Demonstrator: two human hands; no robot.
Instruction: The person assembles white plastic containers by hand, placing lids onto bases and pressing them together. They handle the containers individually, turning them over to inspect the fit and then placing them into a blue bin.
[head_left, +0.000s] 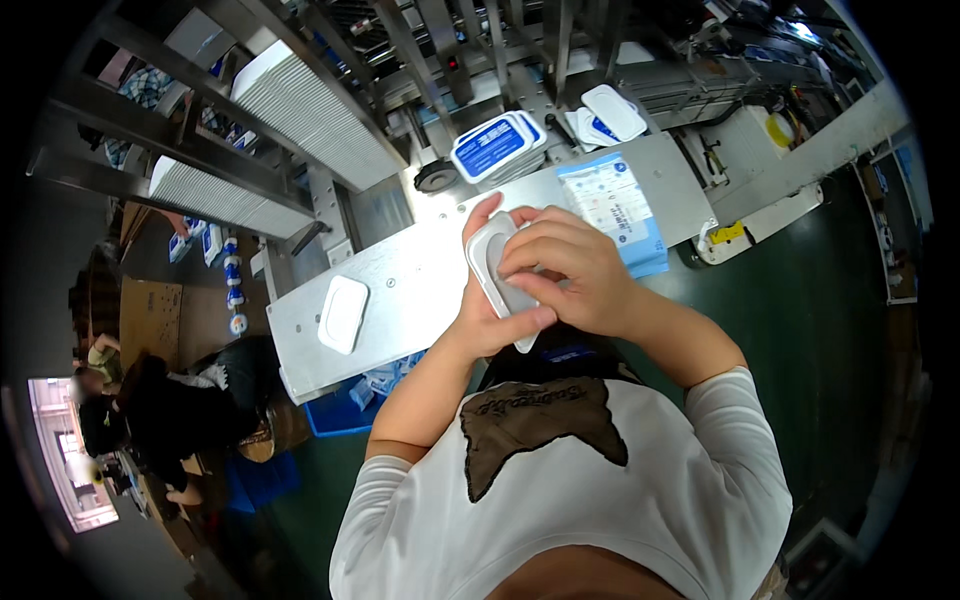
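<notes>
A: What do the two hands hold at the centre of the view?

B: A white plastic lid [497, 285], oblong with rounded corners, held upright on its long axis above the near edge of the grey metal tabletop [420, 270]. The left hand [490, 320] cradles it from behind and below, fingers curled, the thumb pressed along its lower end. The right hand [570, 275] is closed over its right side, fingertips bent onto the face. Neither hand is open; both grip the lid.

A: What lies on the tabletop?

B: At nine o'clock from the hands, a second white lid [342, 313] lies flat, well apart from them. At one o'clock, a flat stack of blue-and-white printed packs [615, 205] rests just beyond the right hand. At twelve o'clock, blue-labelled lids [492, 147] lean in a short row, and further at one o'clock more white lids [607, 113] lie near the machine frame.

A: And around the edges?

B: At ten o'clock, long ribbed stacks of white lids [310, 110] sit in slanted metal chutes. At eight o'clock, another person [150, 410] in dark clothing bends beside cardboard boxes [150, 315]. Beneath the tabletop stands a blue bin [345, 410] on the green floor [800, 330].
</notes>
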